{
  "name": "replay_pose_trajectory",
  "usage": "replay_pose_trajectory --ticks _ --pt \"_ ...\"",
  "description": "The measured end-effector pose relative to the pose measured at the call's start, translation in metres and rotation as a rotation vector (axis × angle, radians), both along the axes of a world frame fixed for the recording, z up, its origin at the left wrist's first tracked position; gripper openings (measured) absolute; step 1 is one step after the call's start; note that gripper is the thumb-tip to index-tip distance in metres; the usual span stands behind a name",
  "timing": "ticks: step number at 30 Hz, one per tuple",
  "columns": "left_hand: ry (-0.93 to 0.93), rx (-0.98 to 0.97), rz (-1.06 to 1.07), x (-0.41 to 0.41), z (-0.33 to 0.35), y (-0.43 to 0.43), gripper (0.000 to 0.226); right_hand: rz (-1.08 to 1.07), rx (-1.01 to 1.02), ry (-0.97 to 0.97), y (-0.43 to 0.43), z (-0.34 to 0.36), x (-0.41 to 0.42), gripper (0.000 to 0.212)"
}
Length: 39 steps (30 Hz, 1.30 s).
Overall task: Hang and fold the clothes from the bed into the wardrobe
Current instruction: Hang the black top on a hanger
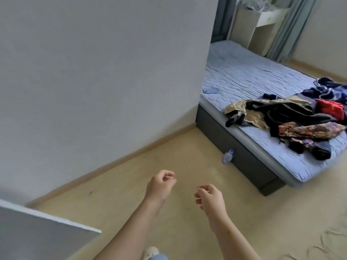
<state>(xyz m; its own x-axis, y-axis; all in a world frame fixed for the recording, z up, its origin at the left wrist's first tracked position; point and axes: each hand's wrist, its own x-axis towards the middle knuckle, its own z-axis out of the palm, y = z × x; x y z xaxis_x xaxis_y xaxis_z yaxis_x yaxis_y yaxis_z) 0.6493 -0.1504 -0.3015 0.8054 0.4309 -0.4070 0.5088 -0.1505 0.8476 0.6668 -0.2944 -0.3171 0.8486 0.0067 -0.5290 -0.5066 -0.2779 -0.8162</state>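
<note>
I log both hands out front over floor (pixel 120 186), apart from each other.
Left hand (pixel 160 185): fingers loosely curled, holding nothing.
Right hand (pixel 210 197): same relaxed curl, nothing held.
Clothes (pixel 293 117): mixed heap of black, tan, red, navy and patterned pieces on bed (pixel 244 77), well ahead and right of right hand, untouched.
Plastic bottle (pixel 227 156): on floor against bed base, ahead of right hand.
Grey wall (pixel 93 72): ahead-left of left hand.
White-edged panel (pixel 37 235): near side, left of left hand; I cannot tell what it is.

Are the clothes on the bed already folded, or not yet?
Not folded: the clothes lie crumpled in a loose heap on the bed.
</note>
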Motion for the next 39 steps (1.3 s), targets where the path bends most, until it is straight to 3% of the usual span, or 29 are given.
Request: replay_pose_trajectory --ticks 5,15,27,32,39 --pt "0.037 -0.033 -0.146 0.079 -0.011 -0.043 0.012 -0.147 0.01 0.03 -0.05 -0.01 0.052 0.011" --pt "0.049 -0.079 -0.375 0.296 -0.026 -0.118 0.013 -0.353 -0.041 0.053 -0.124 -0.023 0.233 0.015" --pt "0.153 -0.033 -0.637 0.449 -0.038 -0.23 0.011 -0.599 0.085 0.17 -0.221 -0.04 0.352 0.01" --pt "0.193 0.013 -0.635 0.512 -0.055 -0.286 0.014 -0.588 0.073 0.165 -0.293 -0.054 0.422 0.018" --pt "0.288 -0.024 -0.524 0.586 -0.071 -0.383 0.017 -0.408 -0.027 0.215 -0.406 -0.066 0.518 0.019"
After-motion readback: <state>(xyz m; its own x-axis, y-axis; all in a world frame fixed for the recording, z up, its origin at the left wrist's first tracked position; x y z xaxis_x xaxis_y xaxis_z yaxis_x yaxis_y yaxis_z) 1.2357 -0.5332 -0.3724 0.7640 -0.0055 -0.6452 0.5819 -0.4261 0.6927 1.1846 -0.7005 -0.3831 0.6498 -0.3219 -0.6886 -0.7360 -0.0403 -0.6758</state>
